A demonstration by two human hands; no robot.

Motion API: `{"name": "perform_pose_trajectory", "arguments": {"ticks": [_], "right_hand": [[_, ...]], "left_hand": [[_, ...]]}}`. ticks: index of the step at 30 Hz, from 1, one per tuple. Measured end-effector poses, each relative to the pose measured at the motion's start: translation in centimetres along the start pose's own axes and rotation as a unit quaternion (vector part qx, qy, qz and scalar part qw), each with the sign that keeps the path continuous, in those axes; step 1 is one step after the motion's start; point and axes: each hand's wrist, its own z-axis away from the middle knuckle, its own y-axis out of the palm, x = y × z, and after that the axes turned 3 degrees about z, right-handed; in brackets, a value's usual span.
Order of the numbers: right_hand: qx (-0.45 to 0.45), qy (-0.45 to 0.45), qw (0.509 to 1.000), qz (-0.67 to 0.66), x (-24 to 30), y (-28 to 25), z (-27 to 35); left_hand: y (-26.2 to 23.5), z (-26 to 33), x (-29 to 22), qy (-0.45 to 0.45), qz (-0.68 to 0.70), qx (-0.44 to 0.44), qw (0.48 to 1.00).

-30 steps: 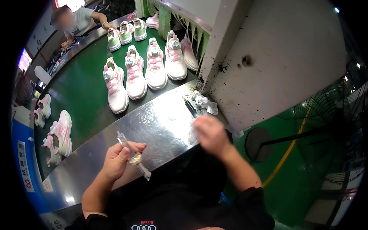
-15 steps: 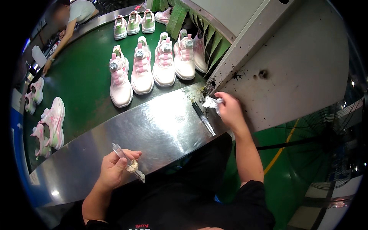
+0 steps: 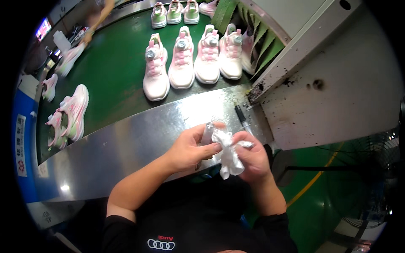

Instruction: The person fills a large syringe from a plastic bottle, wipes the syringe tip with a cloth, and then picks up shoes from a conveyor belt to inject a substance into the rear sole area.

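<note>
Bringing crumpled white tissue [image 3: 230, 159] to frame centre: right hand [image 3: 254, 159] is pinching it, left hand [image 3: 189, 147] is gripping clear plastic syringe [image 3: 207, 135]; both are now working together.

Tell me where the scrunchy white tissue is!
In the head view, the white tissue is just right of centre, in the right hand, beside the clear tube held in the left hand.

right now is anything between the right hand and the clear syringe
Yes: the crumpled white tissue, held in the right hand, bunches up between it and the clear syringe in the left hand. Nothing else visible stands between them.
</note>
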Motion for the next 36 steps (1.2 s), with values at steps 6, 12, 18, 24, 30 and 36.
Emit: {"name": "perform_pose_trajectory", "arguments": {"ticks": [6,12,18,24,30,36], "right_hand": [[-0.009,0.005,0.996,0.083,-3.3,0.1,-0.7],[-0.002,-0.003,0.976,0.218,-3.3,-0.4,-1.2],[-0.029,-0.031,0.975,0.22,-3.8,-1.0,-0.7],[0.048,0.045,0.972,0.227,-2.7,-1.2,-0.6],[0.0,-0.138,0.955,0.262,-4.0,-2.3,-1.2],[-0.041,-0.058,0.952,0.296,-2.8,-1.8,-0.8]], "left_hand": [[-2.7,1.4,0.7,0.001,-0.107,-0.021,0.994],[-2.4,2.0,0.1,-0.009,-0.097,-0.039,0.994],[-3.1,2.5,0.2,0.041,-0.124,-0.032,0.991],[-3.3,2.6,-0.4,0.068,-0.157,-0.041,0.984],[-3.0,3.2,0.0,0.065,-0.22,-0.051,0.972],[-3.1,6.9,1.5,-0.007,-0.161,0.024,0.987]]}}
